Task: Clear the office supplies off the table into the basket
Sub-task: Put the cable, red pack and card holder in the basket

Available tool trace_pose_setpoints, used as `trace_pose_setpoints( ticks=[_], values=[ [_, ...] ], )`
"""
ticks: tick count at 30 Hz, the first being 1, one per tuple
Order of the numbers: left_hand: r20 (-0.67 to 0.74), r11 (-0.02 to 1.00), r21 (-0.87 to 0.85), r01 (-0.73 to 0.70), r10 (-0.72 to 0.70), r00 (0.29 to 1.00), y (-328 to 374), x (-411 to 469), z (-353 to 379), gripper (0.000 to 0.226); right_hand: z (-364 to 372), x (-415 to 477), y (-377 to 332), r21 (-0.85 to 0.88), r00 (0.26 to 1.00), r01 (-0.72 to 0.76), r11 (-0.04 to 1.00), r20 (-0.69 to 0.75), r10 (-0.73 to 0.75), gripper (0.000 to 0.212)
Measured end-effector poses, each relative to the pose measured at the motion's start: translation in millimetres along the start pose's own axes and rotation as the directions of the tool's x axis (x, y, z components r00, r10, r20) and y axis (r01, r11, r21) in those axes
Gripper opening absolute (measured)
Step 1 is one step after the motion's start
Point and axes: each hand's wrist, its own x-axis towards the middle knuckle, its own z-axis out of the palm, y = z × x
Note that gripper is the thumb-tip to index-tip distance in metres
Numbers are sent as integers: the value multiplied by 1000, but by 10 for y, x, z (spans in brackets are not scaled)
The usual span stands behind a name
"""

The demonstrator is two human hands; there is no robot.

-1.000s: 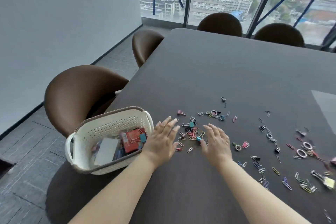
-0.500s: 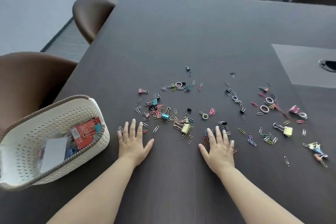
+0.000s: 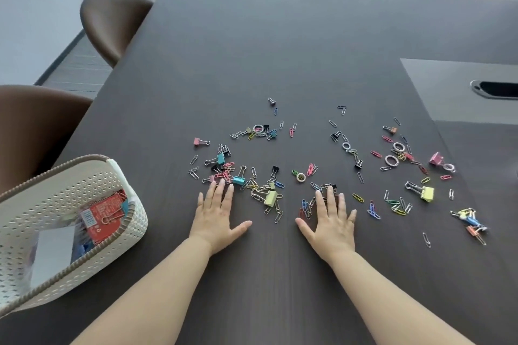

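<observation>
Coloured paper clips, binder clips and metal rings lie scattered over the dark table (image 3: 280, 45). A teal binder clip (image 3: 238, 179) and a yellow-green binder clip (image 3: 270, 198) lie just beyond my fingers; a larger yellow binder clip (image 3: 426, 193) lies to the right. My left hand (image 3: 217, 216) rests flat, palm down, fingers spread, fingertips touching the near edge of the clip pile. My right hand (image 3: 330, 218) lies flat the same way over a few paper clips. The white perforated basket (image 3: 84, 179) stands at the left table edge, holding a red box (image 3: 103, 213) and a white pad.
Brown chairs (image 3: 112, 22) stand along the left side and far end of the table. A grey inset panel with a cable slot (image 3: 494, 89) sits at the right. A pink binder clip (image 3: 436, 159) and more clips reach toward the right edge.
The view has tilted down and shifted right since a second ago. Both hands drew back from the pile toward me and now lie flat and spread; little change over the last half second.
</observation>
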Motion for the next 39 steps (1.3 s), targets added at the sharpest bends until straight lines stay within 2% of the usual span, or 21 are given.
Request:
trace_pose_setpoints(
  ticks=[3,5,9,13,18,25,30,32,36,39],
  values=[
    [23,989,-27,-148,148,989,231,110,-20,104,-26,79,-55,30,999,34,999,5,-34,77],
    [25,979,15,-205,204,979,357,148,-30,102,-65,142,-86,63,995,95,994,0,-95,76],
    [-13,994,79,-70,71,997,241,159,-30,107,-155,95,8,73,995,100,992,-36,-97,100],
    [59,996,67,54,-58,997,23,248,-91,117,-108,-33,78,-30,998,33,999,62,-32,121],
    [56,990,25,142,-144,988,39,578,-188,116,-135,241,-3,14,997,-11,1000,75,10,115],
    [22,998,51,29,-30,999,69,1039,-298,118,-266,816,-222,13,998,54,998,44,-55,114],
    [-37,997,61,-38,40,998,50,1354,-339,114,-357,1151,-243,29,994,103,994,20,-103,103],
    [-109,995,27,-92,94,990,41,1369,-347,109,-375,1228,-257,37,983,183,982,-14,-183,93],
    [-276,972,-8,-237,225,934,17,1338,-273,73,-300,1234,-265,7,909,364,931,-222,-354,60],
    [-386,952,-26,-306,273,881,12,1343,-233,54,-223,1250,-240,32,862,396,918,-356,-360,47]
  ],
)
